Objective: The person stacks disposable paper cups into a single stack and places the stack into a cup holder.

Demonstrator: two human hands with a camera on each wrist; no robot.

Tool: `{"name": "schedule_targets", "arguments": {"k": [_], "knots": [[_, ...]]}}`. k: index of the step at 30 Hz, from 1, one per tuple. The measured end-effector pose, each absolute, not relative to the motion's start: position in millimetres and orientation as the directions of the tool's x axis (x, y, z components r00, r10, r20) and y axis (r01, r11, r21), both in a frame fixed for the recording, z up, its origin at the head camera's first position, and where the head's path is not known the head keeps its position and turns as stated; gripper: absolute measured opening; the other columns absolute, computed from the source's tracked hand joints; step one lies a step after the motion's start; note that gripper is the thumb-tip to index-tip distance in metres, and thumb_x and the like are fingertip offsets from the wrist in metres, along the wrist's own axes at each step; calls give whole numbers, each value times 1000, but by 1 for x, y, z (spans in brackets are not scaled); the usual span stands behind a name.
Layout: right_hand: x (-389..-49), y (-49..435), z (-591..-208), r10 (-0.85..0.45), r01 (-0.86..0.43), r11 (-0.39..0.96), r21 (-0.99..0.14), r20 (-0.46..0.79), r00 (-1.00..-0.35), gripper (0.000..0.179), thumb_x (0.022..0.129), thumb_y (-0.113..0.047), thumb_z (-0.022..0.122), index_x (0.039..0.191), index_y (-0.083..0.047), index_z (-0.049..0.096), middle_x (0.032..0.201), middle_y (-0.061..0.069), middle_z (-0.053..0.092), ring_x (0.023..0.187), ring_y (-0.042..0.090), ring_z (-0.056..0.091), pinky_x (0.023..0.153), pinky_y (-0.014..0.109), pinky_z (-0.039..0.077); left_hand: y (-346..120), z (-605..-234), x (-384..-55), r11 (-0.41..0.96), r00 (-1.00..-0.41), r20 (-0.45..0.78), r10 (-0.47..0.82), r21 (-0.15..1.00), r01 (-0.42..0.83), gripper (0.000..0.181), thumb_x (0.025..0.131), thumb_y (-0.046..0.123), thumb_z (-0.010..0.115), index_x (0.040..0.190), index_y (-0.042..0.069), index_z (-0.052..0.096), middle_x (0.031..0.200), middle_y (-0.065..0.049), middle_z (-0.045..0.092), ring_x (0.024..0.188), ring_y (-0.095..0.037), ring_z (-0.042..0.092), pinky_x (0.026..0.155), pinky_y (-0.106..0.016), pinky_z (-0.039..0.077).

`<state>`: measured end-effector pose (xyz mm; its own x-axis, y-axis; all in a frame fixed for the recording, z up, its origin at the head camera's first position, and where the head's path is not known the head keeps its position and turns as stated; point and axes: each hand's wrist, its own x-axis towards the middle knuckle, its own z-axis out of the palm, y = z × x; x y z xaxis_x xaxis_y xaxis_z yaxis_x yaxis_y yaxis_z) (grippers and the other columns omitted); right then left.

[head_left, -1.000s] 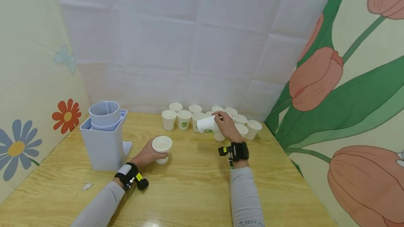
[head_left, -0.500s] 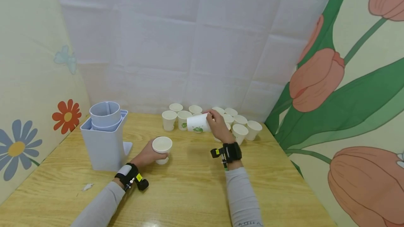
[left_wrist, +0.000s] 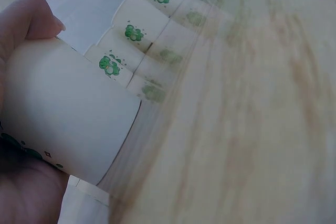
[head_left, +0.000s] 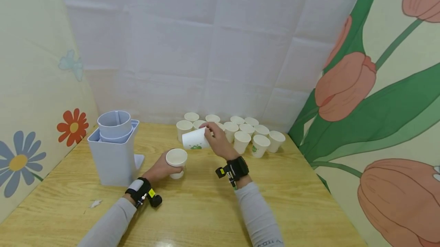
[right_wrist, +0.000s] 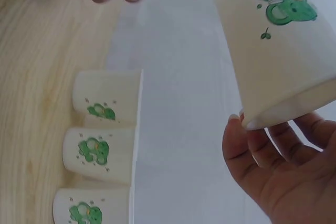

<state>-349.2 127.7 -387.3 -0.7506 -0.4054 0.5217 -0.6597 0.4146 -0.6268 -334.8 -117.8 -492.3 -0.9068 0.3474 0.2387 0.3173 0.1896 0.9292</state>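
A white paper cup (head_left: 177,158) stands upright at the left of the middle, and my left hand (head_left: 161,168) grips it around its side. In the left wrist view the fingers wrap this paper cup (left_wrist: 68,103), its lower end right at the table top. My right hand (head_left: 215,140) pinches a second paper cup (head_left: 195,139) by its rim and holds it tipped on its side above the table. The base of that cup points left, toward the left hand's cup. Green cartoon animals on the raised cup (right_wrist: 278,40) show in the right wrist view.
Several upright paper cups (head_left: 242,140) stand in loose rows along the back of the wooden table (head_left: 206,209). A pale blue box (head_left: 111,163) with a round container (head_left: 114,125) in its top stands at the left. A white scrap (head_left: 95,203) lies at front left.
My right hand has carried its tipped paper cup leftward from the cup rows toward the left hand. More of the standing cups now show. The left hand and its cup have stayed in place.
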Motion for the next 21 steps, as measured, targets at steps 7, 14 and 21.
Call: {"name": "schedule_targets", "arguments": {"k": [7, 14, 21], "knots": [[-348, 110, -395, -478, -685, 423, -594, 496, -725, 37, 107, -22, 40, 129, 1, 59, 119, 17, 56, 99, 26, 52, 78, 33, 46, -119, -495, -336, 161, -890, 260, 375, 927, 339, 70, 80, 7, 81, 140, -6, 48, 128, -21, 62, 113, -26, 60, 102, -41, 46], [-346, 102, -399, -539, -703, 461, -541, 458, -706, 42, 108, -29, 37, 136, -6, 58, 129, 18, 56, 105, 26, 52, 83, 38, 48, -119, -497, -338, 159, -883, 272, 383, 922, 353, 69, 81, 6, 81, 141, -3, 48, 132, -22, 61, 117, -30, 60, 104, -49, 44], [-343, 97, -401, -534, -692, 460, -557, 449, -716, 49, 108, -39, 40, 143, -8, 56, 136, 19, 46, 115, 30, 50, 88, 43, 49, -119, -498, -340, 167, -882, 283, 376, 916, 365, 70, 79, 5, 82, 139, -5, 48, 129, -23, 61, 114, -33, 61, 103, -50, 45]]}}
